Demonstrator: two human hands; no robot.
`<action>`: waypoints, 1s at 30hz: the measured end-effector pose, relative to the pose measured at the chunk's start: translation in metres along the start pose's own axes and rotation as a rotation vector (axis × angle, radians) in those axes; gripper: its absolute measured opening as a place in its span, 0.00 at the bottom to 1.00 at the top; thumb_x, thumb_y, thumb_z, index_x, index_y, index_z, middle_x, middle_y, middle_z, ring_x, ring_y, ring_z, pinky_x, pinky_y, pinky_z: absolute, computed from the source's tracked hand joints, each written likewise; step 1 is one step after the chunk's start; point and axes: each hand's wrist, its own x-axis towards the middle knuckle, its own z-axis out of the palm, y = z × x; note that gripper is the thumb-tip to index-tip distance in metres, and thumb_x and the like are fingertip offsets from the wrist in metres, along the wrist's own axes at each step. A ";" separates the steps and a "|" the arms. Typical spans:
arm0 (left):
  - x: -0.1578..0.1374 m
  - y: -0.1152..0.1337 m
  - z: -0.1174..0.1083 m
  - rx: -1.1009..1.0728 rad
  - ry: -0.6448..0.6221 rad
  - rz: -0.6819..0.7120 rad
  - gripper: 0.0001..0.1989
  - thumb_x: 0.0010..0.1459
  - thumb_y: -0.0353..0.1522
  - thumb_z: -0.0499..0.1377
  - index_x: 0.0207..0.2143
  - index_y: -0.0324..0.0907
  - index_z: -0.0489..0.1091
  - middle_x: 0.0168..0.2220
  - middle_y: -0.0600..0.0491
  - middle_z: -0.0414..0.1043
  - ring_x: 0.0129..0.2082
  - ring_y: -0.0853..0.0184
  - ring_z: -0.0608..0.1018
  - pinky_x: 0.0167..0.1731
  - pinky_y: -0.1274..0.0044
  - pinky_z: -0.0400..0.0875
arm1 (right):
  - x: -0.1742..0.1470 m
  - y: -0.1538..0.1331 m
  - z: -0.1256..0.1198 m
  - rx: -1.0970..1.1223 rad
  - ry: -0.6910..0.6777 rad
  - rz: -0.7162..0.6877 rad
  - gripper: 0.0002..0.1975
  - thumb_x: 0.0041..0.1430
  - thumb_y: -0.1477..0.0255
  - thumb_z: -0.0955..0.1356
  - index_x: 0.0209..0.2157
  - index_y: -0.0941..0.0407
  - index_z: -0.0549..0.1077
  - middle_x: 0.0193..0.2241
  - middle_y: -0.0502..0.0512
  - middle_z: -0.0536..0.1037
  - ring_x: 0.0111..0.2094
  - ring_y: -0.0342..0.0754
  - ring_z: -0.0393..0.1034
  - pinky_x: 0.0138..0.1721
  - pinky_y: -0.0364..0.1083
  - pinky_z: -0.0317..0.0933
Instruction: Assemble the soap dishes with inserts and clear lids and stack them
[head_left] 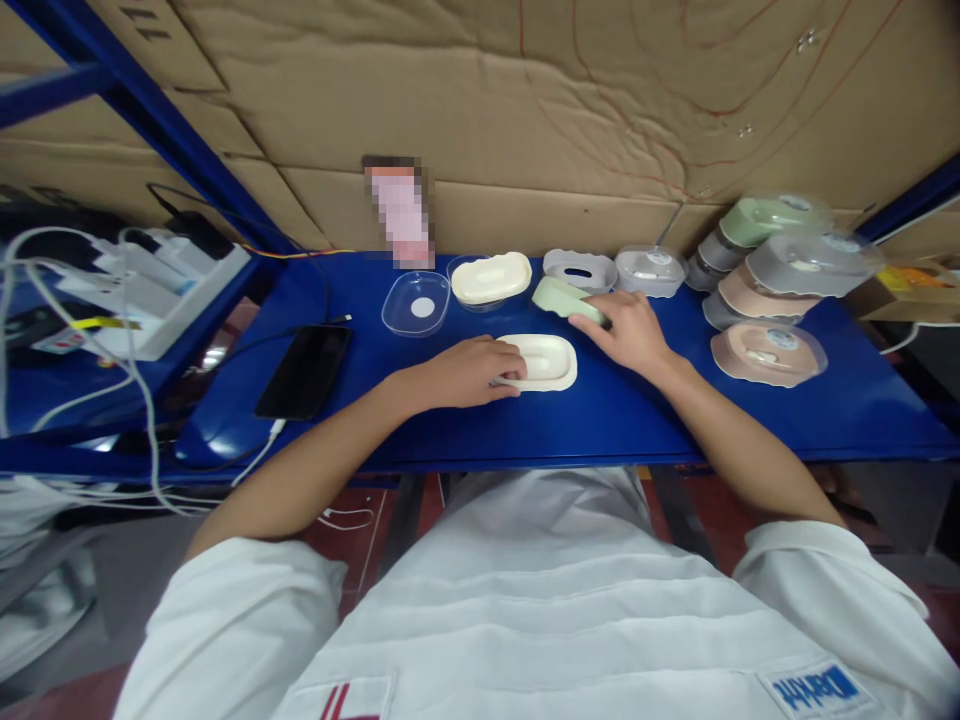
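My left hand [480,372] pinches the left rim of a cream oval plastic dish [551,362], which sits on the blue table with its hollow facing up. In my right hand [626,330] is a pale green plastic dish part [561,298], tilted, the thumb and fingers closed on its right end. Behind the hands lie a clear lid [412,305] with a round white sticker and a cream wavy-edged piece [491,278] on another clear part. A grey piece with a slot [559,265] stands behind the green one.
A grey dish with a clear lid [651,270] sits at the back. Stacked lidded dishes [765,280] and a pink lidded dish [765,353] stand to the right. On the left lie a black phone [304,372], cables and a white power strip [176,300]. Cardboard [487,120] walls the back.
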 end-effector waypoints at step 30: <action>-0.001 -0.026 0.010 0.130 0.182 -0.028 0.10 0.66 0.39 0.63 0.45 0.45 0.79 0.49 0.47 0.79 0.50 0.56 0.80 0.52 0.67 0.75 | 0.011 0.026 0.020 -0.012 -0.032 0.024 0.31 0.76 0.61 0.58 0.74 0.59 0.63 0.70 0.71 0.70 0.73 0.70 0.59 0.72 0.75 0.45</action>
